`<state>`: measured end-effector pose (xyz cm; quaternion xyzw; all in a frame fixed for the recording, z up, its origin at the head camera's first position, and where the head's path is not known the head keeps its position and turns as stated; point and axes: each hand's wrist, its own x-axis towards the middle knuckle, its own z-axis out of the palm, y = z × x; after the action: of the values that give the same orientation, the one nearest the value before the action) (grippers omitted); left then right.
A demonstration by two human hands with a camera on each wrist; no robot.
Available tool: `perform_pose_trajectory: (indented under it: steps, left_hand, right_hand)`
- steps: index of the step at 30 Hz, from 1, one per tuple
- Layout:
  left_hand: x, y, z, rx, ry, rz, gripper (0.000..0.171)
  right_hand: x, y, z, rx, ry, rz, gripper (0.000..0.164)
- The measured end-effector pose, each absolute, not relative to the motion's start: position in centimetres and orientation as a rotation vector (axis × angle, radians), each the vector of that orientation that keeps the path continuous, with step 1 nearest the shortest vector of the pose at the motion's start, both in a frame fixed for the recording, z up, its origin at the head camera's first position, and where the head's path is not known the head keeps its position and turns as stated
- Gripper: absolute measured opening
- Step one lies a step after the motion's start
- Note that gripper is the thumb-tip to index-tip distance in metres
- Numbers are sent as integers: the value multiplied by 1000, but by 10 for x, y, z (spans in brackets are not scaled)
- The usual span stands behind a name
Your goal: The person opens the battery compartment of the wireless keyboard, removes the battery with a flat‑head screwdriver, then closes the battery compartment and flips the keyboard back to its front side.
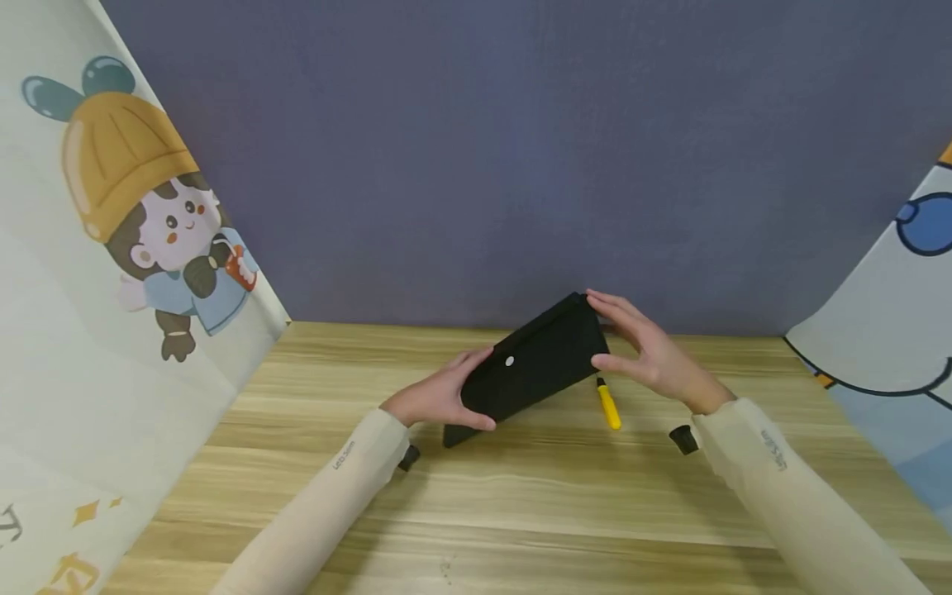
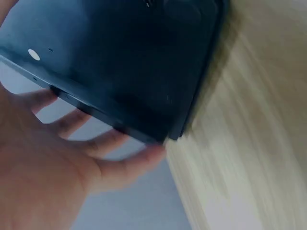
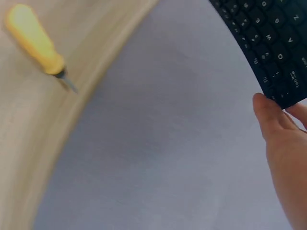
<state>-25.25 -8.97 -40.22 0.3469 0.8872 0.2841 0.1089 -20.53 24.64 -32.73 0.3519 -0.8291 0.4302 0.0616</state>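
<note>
Both hands hold a black keyboard (image 1: 539, 372) above the table, tilted with its right end higher and its underside facing the head camera. A white round spot (image 1: 509, 361) marks that underside. At the lower end, my left hand (image 1: 439, 395) grips the keyboard, thumb on the near edge; in the left wrist view the fingers lie along a long edge. My right hand (image 1: 653, 355) holds the upper end between thumb and fingers. Lettered keys (image 3: 273, 43) show in the right wrist view. Below that end lies a yellow-handled screwdriver (image 1: 608, 405).
The wood-grain table (image 1: 521, 529) meets a dark blue-grey upright panel (image 1: 476, 165) behind the keyboard. White cartoon-printed walls stand at left (image 1: 111, 372) and right (image 1: 885, 347). Small black pieces (image 1: 683, 440) stick out beside the wrists.
</note>
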Motion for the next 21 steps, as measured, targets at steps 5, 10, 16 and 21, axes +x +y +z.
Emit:
perform_pose_trajectory:
  steps: [5, 10, 16, 21]
  left_hand:
    - [-250, -101, -403, 982, 2644, 746, 114]
    - [-249, -112, -403, 915, 2679, 632, 113]
    - [-251, -119, -406, 885, 2721, 539, 111]
    - [-253, -123, -405, 880, 2718, 482, 109]
  right_hand:
    - [-208, 244, -349, 1002, -2643, 1214, 85]
    - [-211, 238, -366, 985, -2725, 1160, 96]
    - [-212, 227, -383, 924, -2847, 1127, 109]
    - [-214, 221, -396, 888, -2938, 1134, 114]
